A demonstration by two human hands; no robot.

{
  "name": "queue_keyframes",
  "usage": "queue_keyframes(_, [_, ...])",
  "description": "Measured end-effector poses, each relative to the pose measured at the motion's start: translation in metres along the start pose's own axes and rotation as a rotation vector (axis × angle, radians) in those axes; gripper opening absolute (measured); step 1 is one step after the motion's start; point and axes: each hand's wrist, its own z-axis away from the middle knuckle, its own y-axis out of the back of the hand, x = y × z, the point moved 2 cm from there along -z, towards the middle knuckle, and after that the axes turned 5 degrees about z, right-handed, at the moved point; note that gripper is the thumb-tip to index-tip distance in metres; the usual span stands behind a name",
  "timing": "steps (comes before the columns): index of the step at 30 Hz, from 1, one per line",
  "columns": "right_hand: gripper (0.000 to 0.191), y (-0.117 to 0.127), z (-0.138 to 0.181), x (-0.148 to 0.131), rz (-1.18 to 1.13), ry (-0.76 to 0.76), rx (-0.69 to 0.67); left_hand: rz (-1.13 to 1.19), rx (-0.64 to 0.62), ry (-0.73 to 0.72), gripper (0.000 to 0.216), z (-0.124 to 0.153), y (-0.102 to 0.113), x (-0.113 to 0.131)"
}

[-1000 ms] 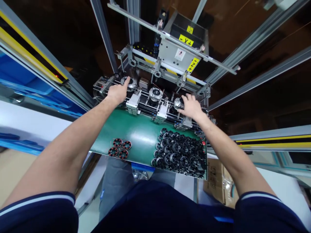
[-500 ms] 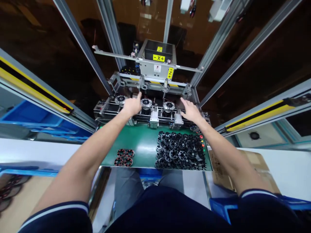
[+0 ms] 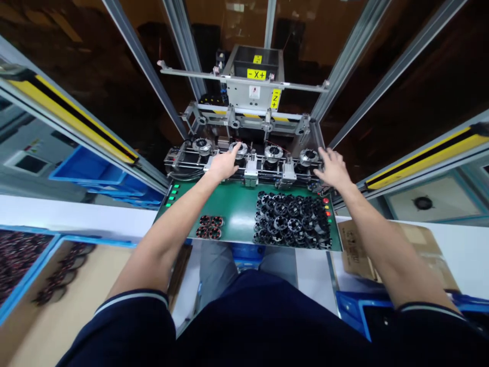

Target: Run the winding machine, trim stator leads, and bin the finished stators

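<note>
My left hand (image 3: 224,164) is over the row of round fixtures, index finger stretched to the second round holder (image 3: 240,149) from the left and thumb apart. Whether the fingertip touches it I cannot tell. My right hand (image 3: 333,168) spreads its fingers just right of the rightmost round holder (image 3: 308,157), with nothing in it. Two more round holders, the leftmost (image 3: 201,146) and the third (image 3: 274,152), sit along the same rails. Below, on the green work surface (image 3: 235,211), lie a small group of red-and-black wound rings (image 3: 210,227) and a large pile of black rings (image 3: 292,219).
Above the fixtures stands a press head (image 3: 254,94) with a horizontal bar. Yellow light-curtain posts (image 3: 82,117) flank the sides. Coloured buttons (image 3: 326,200) line the right edge. A cardboard box (image 3: 353,250) and blue bins (image 3: 95,168) stand beside the station.
The view has shifted, with the machine now farther right and higher. My left hand has moved right to the second holder. My right hand has moved right, uncovering the rightmost holder.
</note>
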Motion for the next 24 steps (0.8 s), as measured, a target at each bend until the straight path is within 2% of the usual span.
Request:
queue_keyframes(3, [0.090,-0.024,0.079,0.033,-0.221,0.010,0.253,0.178,0.154,-0.191,0.065,0.082,-0.024,-0.019])
queue_keyframes(4, [0.084,-0.039,0.112,0.043,-0.277,-0.069,0.279,0.213,0.147,-0.217,0.057,0.114,-0.039,-0.028])
queue_keyframes(5, [0.077,-0.057,0.147,0.050,-0.317,-0.188,0.267,0.231,0.128,-0.224,0.051,0.146,-0.055,-0.039])
queue_keyframes(7, [0.072,-0.094,0.210,0.053,-0.340,-0.311,0.208,0.234,0.072,-0.206,0.042,0.202,-0.090,-0.057])
queue_keyframes(10, [0.068,-0.139,0.272,0.040,-0.375,-0.371,0.122,0.181,-0.031,-0.211,0.040,0.252,-0.135,-0.070])
queue_keyframes(12, [0.065,-0.157,0.288,0.029,-0.391,-0.372,0.098,0.127,-0.038,-0.211,0.035,0.263,-0.152,-0.072])
queue_keyframes(14, [0.064,-0.165,0.292,0.023,-0.387,-0.376,0.096,0.088,-0.002,-0.208,0.028,0.262,-0.160,-0.072])
queue_keyframes(19, [0.064,-0.164,0.291,0.026,-0.328,-0.375,0.070,0.095,0.050,-0.283,0.020,0.251,-0.160,-0.071])
queue_keyframes(22, [0.062,-0.159,0.292,0.026,-0.285,-0.369,0.052,0.256,0.187,-0.245,0.024,0.253,-0.155,-0.070])
queue_keyframes(24, [0.062,-0.155,0.293,0.024,-0.262,-0.356,0.041,0.505,0.336,-0.151,0.036,0.260,-0.151,-0.067])
